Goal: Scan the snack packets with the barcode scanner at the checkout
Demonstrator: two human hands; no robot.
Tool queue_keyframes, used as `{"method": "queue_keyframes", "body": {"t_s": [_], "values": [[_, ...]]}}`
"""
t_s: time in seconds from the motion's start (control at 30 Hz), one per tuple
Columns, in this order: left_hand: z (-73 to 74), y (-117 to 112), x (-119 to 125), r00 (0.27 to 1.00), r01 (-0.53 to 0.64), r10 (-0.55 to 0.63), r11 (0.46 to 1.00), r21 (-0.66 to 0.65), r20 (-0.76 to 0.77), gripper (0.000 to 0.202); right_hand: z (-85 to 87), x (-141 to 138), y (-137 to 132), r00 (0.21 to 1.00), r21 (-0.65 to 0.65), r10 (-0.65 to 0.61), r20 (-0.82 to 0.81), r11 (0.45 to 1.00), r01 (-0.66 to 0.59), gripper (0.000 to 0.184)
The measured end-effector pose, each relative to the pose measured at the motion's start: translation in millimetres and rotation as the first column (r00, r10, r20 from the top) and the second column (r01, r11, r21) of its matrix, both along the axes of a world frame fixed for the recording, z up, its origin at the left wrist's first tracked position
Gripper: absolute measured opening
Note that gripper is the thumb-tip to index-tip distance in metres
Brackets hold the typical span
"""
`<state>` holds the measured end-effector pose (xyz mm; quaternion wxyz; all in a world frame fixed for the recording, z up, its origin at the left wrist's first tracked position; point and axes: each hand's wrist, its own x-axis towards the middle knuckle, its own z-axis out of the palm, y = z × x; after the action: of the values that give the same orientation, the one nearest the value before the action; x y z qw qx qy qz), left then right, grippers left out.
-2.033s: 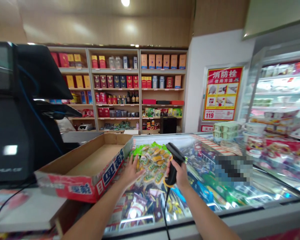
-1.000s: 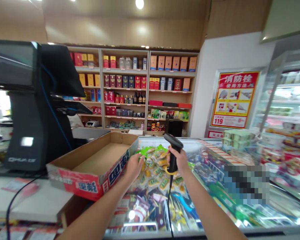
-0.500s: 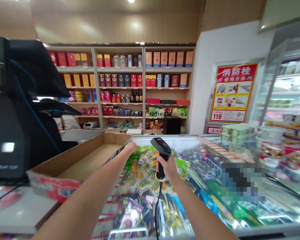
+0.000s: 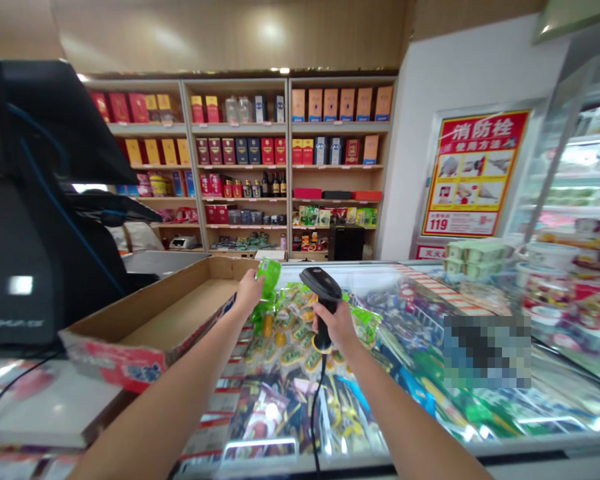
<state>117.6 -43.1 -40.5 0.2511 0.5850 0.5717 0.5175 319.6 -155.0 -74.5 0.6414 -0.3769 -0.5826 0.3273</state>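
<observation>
My right hand (image 4: 334, 325) is closed round the grip of a black barcode scanner (image 4: 321, 294), its head pointing left and its cable hanging down toward me. My left hand (image 4: 249, 291) pinches the green top edge of a big clear bag of small yellow snack packs (image 4: 295, 330) and lifts that edge off the glass freezer lid (image 4: 430, 373). The rest of the bag lies on the lid between my two hands, right beside an empty cardboard tray (image 4: 180, 320).
A black checkout terminal (image 4: 35, 220) stands at the left on a white counter (image 4: 45, 413). Stacked tubs and cups (image 4: 480, 257) sit at the right on the freezer. Shelves of boxed goods (image 4: 285, 160) line the back wall, beside a red poster (image 4: 473, 173).
My left hand went from lying flat on the bag to reaching its far green edge and lifting it. My right hand kept the scanner and shifted a little left, over the bag.
</observation>
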Motion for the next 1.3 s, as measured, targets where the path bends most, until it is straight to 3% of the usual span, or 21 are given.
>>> {"method": "queue_keyframes", "body": {"t_s": [0.07, 0.17, 0.23, 0.3, 0.37, 0.47, 0.57, 0.67, 0.97, 1.3], "values": [[1.9, -22, -11, 0.989, 0.045, -0.047, 0.999, 0.017, 0.142, 0.015, 3.7, -1, -3, 0.996, -0.012, 0.077, -0.033, 0.997, -0.078, 0.026], [-4.3, -51, -22, 0.907, 0.289, -0.234, 0.951, -0.113, 0.349, 0.028, 9.9, -1, -10, 0.966, -0.049, 0.245, -0.08, 0.967, -0.25, 0.026], [-11.6, -60, -25, 0.829, 0.435, -0.328, 0.887, -0.154, 0.453, 0.037, 12.1, 0, -13, 0.94, -0.087, 0.336, -0.048, 0.937, -0.339, 0.026], [-17.6, -61, -26, 0.803, 0.476, -0.37, 0.87, -0.13, 0.468, 0.04, 12.0, 3, -13, 0.922, -0.118, 0.387, 0.021, 0.917, -0.382, 0.026], [-20.9, -58, -27, 0.861, 0.391, -0.342, 0.918, -0.061, 0.376, 0.03, 10.2, 7, -11, 0.914, -0.139, 0.398, 0.076, 0.912, -0.386, 0.026], [-22.0, -54, -28, 0.979, 0.164, -0.177, 0.979, 0.119, 0.101, 0.01, 6.8, 12, -6, 0.912, -0.151, 0.389, 0.13, 0.917, -0.37, 0.026], [-21.5, -56, -28, 0.994, 0.059, -0.034, 0.97, 0.235, -0.107, 0.013, 4.9, 13, -4, 0.912, -0.142, 0.378, 0.158, 0.923, -0.358, 0.026], [-20.4, -62, -27, 0.977, 0.025, 0.027, 0.971, 0.24, -0.212, 0.017, 5.3, 12, -5, 0.917, -0.156, 0.35, 0.189, 0.933, -0.324, 0.026], [-15.4, -68, -27, 0.947, 0.012, 0.051, 0.981, 0.194, -0.319, 0.019, 6.1, 5, -9, 0.943, -0.202, 0.302, 0.142, 0.941, -0.271, 0.027], [-15.8, -70, -26, 0.953, 0.016, 0.039, 0.984, 0.178, -0.3, 0.017, 1.1, 6, -5, 0.95, -0.179, 0.285, 0.128, 0.949, -0.261, 0.029]]}}
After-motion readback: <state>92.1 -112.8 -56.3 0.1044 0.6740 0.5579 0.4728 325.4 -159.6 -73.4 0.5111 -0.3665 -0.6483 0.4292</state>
